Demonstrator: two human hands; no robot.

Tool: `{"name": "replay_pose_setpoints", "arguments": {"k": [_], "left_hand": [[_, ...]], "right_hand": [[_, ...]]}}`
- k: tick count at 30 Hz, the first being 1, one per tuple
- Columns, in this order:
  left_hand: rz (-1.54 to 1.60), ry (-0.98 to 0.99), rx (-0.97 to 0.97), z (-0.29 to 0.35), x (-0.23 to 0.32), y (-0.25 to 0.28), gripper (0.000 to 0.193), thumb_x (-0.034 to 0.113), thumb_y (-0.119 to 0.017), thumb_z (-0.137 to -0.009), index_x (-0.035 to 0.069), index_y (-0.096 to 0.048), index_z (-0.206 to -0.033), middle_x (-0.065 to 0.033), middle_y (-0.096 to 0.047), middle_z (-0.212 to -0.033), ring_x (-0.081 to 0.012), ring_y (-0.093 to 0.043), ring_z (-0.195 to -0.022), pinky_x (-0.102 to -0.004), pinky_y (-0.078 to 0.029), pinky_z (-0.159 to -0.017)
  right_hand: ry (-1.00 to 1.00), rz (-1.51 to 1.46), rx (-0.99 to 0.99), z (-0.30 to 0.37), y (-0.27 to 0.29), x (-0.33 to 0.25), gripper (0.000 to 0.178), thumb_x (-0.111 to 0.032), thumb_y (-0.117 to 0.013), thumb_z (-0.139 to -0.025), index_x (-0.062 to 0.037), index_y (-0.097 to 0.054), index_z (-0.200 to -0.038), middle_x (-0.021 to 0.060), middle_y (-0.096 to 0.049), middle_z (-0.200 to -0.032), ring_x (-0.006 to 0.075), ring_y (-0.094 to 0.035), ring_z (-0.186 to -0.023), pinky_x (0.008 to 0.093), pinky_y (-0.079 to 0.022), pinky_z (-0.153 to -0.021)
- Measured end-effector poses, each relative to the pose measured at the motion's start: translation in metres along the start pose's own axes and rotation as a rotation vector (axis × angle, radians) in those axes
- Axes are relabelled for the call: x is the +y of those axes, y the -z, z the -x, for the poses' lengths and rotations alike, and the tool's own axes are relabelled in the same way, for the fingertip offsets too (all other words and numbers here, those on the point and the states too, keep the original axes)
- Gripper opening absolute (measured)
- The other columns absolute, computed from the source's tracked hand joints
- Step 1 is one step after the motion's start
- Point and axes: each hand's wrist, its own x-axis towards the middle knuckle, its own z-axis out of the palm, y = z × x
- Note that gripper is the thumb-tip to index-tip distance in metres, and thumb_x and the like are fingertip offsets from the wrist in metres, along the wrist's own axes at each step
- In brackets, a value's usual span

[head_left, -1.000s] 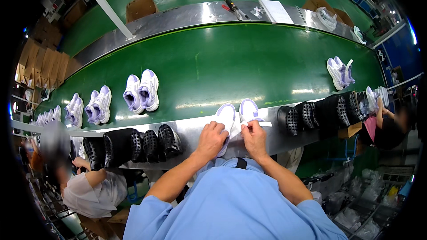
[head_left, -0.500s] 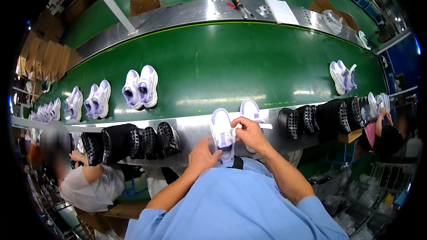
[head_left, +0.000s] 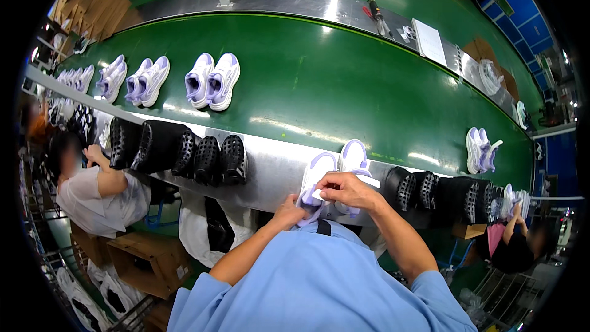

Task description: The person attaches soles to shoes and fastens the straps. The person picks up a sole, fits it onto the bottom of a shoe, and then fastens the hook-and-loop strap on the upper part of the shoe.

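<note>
A white-and-lilac sneaker (head_left: 318, 169) rests on the metal edge before me, its toe pointing away. My left hand (head_left: 289, 214) grips its collar on the near left side. Over the sneaker's opening, my right hand (head_left: 349, 190) pinches a small white strap end (head_left: 317, 195) between thumb and forefinger. Partly hidden behind that hand, the second sneaker (head_left: 353, 156) of the pair stands just to the right. A loose white strap (head_left: 369, 181) juts out from it to the right.
Finished-looking sneaker pairs (head_left: 212, 82) line the green belt (head_left: 295, 86) at left; one pair (head_left: 479, 150) stands far right. Black studded shoe forms (head_left: 220, 158) flank me on the metal edge. Beyond the belt lie a screwdriver (head_left: 376, 11) and white paper (head_left: 429, 41). Co-workers (head_left: 101, 193) sit on both sides.
My view has turned, shifting the far-side things rightward. My left hand has closed in on the sneaker's collar. My right hand still pinches the strap, now lower over the opening.
</note>
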Motion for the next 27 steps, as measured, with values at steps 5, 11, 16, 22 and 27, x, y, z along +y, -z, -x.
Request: {"name": "replay_pose_setpoints", "arguments": {"k": [5, 11, 16, 22, 27], "left_hand": [[-0.012, -0.060, 0.245, 0.031, 0.018, 0.018, 0.068, 0.009, -0.079, -0.074, 0.007, -0.059, -0.140, -0.0188, -0.068, -0.126, -0.0297, -0.067, -0.114, -0.0369, -0.053, -0.096], [-0.433, -0.506, 0.567, 0.067, 0.037, 0.052, 0.073, -0.003, -0.070, -0.074, 0.014, -0.055, -0.143, -0.0266, -0.051, -0.123, -0.0483, -0.058, -0.112, -0.0489, -0.050, -0.099], [-0.617, -0.697, 0.628, 0.092, 0.064, 0.067, 0.074, -0.010, -0.069, -0.071, 0.014, -0.057, -0.140, -0.0262, -0.048, -0.123, -0.0478, -0.054, -0.113, -0.0508, -0.051, -0.095], [-0.734, -0.788, 0.622, 0.102, 0.079, 0.068, 0.073, -0.013, -0.067, -0.069, 0.014, -0.062, -0.136, -0.0241, -0.050, -0.124, -0.0469, -0.054, -0.114, -0.0506, -0.051, -0.096], [-0.738, -0.833, 0.563, 0.104, 0.082, 0.065, 0.069, -0.012, -0.069, -0.069, 0.014, -0.066, -0.132, -0.0238, -0.050, -0.125, -0.0461, -0.053, -0.115, -0.0495, -0.052, -0.095]], "right_hand": [[0.011, -0.153, 0.063, 0.009, -0.004, 0.002, 0.015, -0.017, -0.068, -0.101, -0.0020, -0.067, -0.100, 0.0013, -0.063, -0.083, 0.0099, -0.058, -0.075, 0.0285, -0.048, -0.068], [0.292, 0.229, 0.096, 0.017, -0.014, -0.017, 0.020, -0.020, -0.071, -0.100, -0.0009, -0.066, -0.101, 0.0072, -0.064, -0.089, 0.0192, -0.061, -0.079, 0.0343, -0.048, -0.070], [0.372, 0.365, 0.141, 0.020, -0.036, -0.040, 0.017, -0.015, -0.068, -0.098, 0.0005, -0.062, -0.100, 0.0139, -0.062, -0.089, 0.0301, -0.063, -0.083, 0.0407, -0.050, -0.074], [0.374, 0.440, 0.199, 0.019, -0.048, -0.050, 0.015, -0.016, -0.067, -0.097, -0.0010, -0.064, -0.098, 0.0136, -0.064, -0.091, 0.0333, -0.065, -0.084, 0.0435, -0.051, -0.074], [0.209, 0.457, 0.156, 0.012, -0.050, -0.053, 0.022, -0.023, -0.069, -0.095, -0.0013, -0.067, -0.093, 0.0156, -0.068, -0.088, 0.0363, -0.067, -0.081, 0.0464, -0.052, -0.074]]}}
